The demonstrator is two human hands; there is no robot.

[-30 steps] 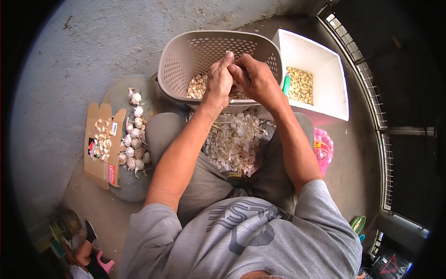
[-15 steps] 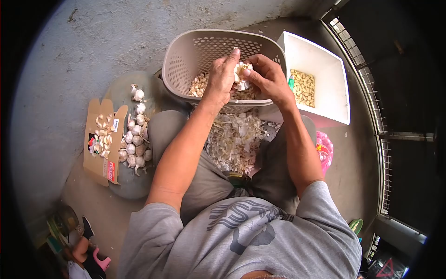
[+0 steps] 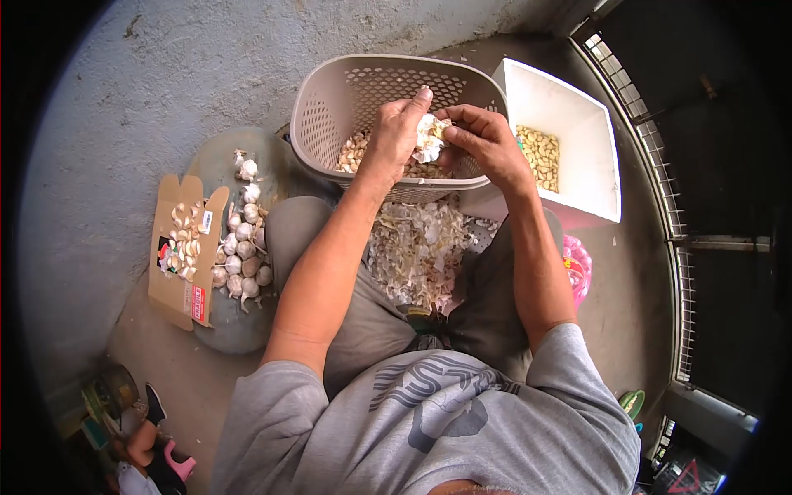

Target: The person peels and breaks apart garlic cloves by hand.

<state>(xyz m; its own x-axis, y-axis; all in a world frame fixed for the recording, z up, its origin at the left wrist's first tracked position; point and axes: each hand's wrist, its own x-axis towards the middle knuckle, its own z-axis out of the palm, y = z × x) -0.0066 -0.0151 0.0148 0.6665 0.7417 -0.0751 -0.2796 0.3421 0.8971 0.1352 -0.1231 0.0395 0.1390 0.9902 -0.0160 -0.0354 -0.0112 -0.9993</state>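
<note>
Over the perforated basket, a partly broken garlic bulb (image 3: 429, 139) with loose white skin sits between my hands. My left hand (image 3: 393, 140) is closed round its left side, thumb pointing up. From the right, my right hand (image 3: 488, 142) pinches the bulb's edge with thumb and fingers. Beneath them, the grey-brown basket (image 3: 318, 124) contains many loose garlic cloves (image 3: 353, 151), part of them hidden by my hands. Below the basket, between my legs, lies a heap of papery garlic skins (image 3: 417, 247).
Whole garlic bulbs (image 3: 244, 247) lie on a round grey-green surface (image 3: 210, 153) at left, beside a cardboard piece (image 3: 169, 309) bearing cloves. Right of the basket stands a white foam box (image 3: 577, 107) with peeled cloves (image 3: 540, 157). A pink bag (image 3: 580, 266) rests by my right leg. Someone's leg (image 3: 142, 441) shows lower left.
My right hand has shifted slightly right and turned, its fingers now straighter across the bulb. More of the bulb's white skin shows. The left hand keeps its hold.
</note>
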